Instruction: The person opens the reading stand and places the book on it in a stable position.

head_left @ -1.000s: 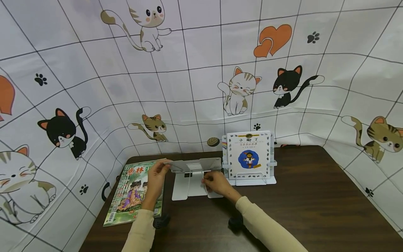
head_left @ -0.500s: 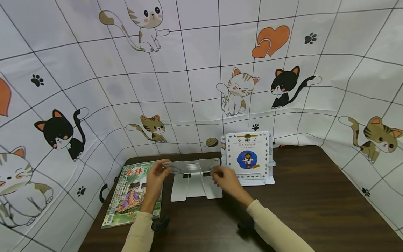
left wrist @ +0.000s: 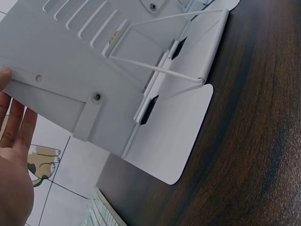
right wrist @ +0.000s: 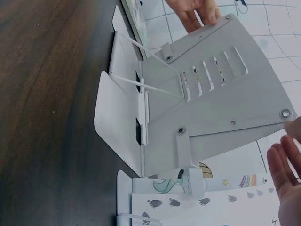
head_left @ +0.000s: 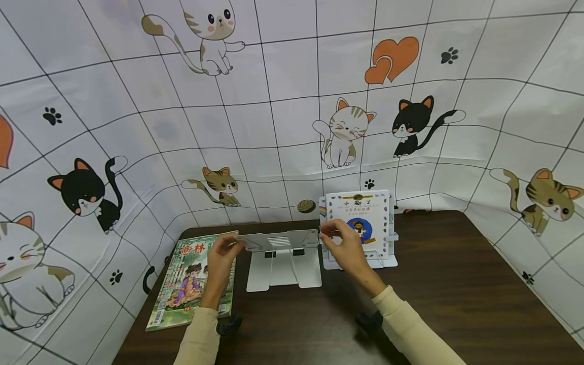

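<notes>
A white metal book stand [head_left: 283, 271] rests on the table with its slotted back panel [left wrist: 61, 56] raised. Its wire support [left wrist: 160, 70] runs from a slot in the panel down to the base plate [right wrist: 117, 108]. My left hand [head_left: 221, 263] pinches the panel's upper left corner, thumb on the near face and fingers behind. At the upper right corner is my right hand [head_left: 347, 248], its thumb [right wrist: 294, 127] on the corner and its fingers curled just past the edge.
Left of the stand lies a magazine [head_left: 178, 291] with a colourful cover. On the right, a white picture book [head_left: 380, 215] leans upright in a second stand [head_left: 388, 262]. A cat-print sheet [head_left: 292, 126] hangs behind the dark wooden table [head_left: 433, 284].
My right hand has left the wire support and moved up and right to the panel's right corner. The left hand keeps its hold on the left corner.
</notes>
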Tool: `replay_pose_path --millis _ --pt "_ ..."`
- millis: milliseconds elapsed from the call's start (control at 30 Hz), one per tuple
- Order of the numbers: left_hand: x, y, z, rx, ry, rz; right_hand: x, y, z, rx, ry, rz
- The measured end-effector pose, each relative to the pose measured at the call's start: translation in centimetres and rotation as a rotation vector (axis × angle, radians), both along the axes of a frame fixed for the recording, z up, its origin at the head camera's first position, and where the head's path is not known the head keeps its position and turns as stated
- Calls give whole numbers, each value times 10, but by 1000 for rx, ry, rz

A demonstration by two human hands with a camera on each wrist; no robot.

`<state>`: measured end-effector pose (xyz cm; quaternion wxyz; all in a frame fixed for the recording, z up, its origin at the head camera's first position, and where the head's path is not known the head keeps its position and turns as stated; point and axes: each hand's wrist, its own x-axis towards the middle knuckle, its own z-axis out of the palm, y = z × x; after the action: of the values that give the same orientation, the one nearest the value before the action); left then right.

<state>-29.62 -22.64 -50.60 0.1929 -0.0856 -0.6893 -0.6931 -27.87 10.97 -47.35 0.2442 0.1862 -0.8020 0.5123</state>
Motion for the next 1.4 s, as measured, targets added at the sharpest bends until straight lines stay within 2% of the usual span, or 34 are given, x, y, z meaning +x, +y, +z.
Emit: replay_pose_path --millis 100,200,467,733,1033,1233,1400 --pt "-1 1 0 6 9 8 -2 -3 1 2 54 63" --pt "-1 1 -1 4 21 20 -4 -6 1 5 92 87" --pt "-3 0 -4 15 32 30 -6 -10 1 14 107 25" --pt "1 -3 -5 -2 41 38 -15 -13 8 30 103 26" --pt "17 -7 -6 3 89 60 -41 -19 11 56 66 48" --pt "31 -6 -3 -27 74 63 -56 -24 18 124 69 51" --pt "43 1 -2 -69 143 43 -69 -29 25 183 67 42"
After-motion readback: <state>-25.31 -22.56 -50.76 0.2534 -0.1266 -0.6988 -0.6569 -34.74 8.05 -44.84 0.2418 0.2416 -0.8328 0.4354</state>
